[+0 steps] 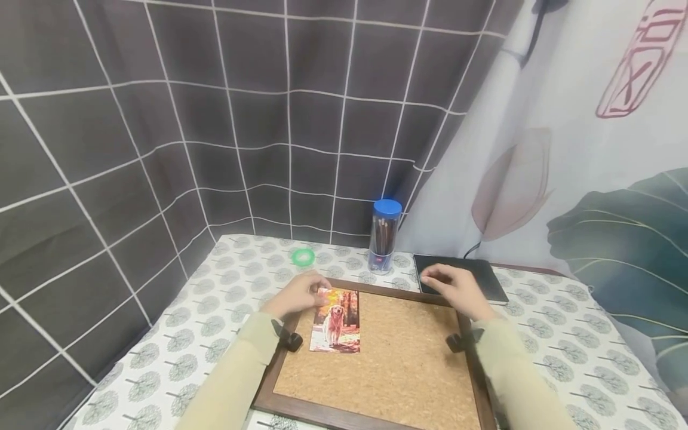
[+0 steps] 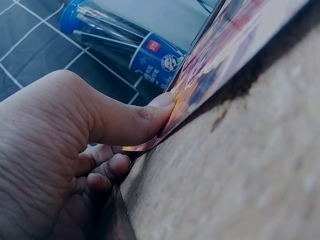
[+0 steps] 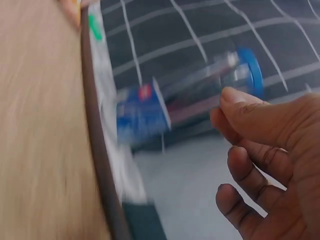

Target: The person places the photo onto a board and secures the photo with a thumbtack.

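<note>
In the head view a photo print [image 1: 335, 320] of a golden dog among autumn trees lies over the upper left of a wood-framed cork board [image 1: 403, 358]. My left hand [image 1: 298, 294] pinches its top left corner. The left wrist view shows the thumb on top of the photo [image 2: 200, 75] and fingers beneath, with the print's edge slightly above the cork. My right hand [image 1: 455, 289] hovers over the board's top right edge. Its thumb and index finger [image 3: 250, 112] come close together, the other fingers loosely curled; I see nothing between them.
A clear tube of pencils with a blue lid [image 1: 384, 236] stands behind the board. Left of it lies a small green ring-shaped item [image 1: 303, 257]. A flat black item [image 1: 486, 280] lies at the back right, on the tree-print tablecloth [image 1: 201, 304].
</note>
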`<state>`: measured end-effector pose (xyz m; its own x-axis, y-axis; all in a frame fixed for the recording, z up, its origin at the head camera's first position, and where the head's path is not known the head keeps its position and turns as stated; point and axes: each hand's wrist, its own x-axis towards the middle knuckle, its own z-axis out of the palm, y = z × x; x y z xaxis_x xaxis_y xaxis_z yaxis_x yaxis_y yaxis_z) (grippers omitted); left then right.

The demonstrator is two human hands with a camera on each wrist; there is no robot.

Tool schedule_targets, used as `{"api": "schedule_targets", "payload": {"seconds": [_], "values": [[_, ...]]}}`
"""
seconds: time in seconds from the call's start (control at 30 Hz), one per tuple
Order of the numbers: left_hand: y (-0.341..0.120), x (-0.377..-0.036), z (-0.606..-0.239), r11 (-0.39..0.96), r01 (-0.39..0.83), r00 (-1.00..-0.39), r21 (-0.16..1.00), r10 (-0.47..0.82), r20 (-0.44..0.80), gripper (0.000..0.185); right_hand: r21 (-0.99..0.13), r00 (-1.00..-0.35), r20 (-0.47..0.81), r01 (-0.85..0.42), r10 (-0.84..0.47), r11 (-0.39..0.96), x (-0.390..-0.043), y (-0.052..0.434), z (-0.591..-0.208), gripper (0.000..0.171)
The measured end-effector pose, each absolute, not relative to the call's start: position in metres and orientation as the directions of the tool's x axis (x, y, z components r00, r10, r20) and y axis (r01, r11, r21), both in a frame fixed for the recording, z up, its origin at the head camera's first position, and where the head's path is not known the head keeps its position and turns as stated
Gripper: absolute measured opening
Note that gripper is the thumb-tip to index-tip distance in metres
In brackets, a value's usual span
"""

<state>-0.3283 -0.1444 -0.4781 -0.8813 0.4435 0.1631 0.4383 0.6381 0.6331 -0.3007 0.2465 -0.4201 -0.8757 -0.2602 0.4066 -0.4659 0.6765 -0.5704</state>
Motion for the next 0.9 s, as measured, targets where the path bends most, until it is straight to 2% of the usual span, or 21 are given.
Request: {"api": "schedule_targets", "payload": {"seconds": [0.27, 0.53, 0.9], "values": [[-0.144, -0.327, -0.478, 0.629, 0.436, -0.882, 0.644, 0.440, 0.168, 0.028, -0.641, -0.869, 0.375, -0.494, -0.322, 0.587, -0.320, 0.170, -0.415, 0.012], [-0.144, -0.327, -0.476, 0.630, 0.446, -0.878, 0.636, 0.446, 0.174, 0.028, -0.738, -0.885, 0.248, -0.435, -0.393, 0.515, -0.331, 0.102, -0.444, 0.012], [-0.144, -0.327, -0.476, 0.648, 0.425, -0.888, 0.632, 0.432, 0.154, 0.027, -0.703, -0.877, 0.258, -0.459, -0.406, 0.543, -0.338, 0.086, -0.482, 0.007]]}}
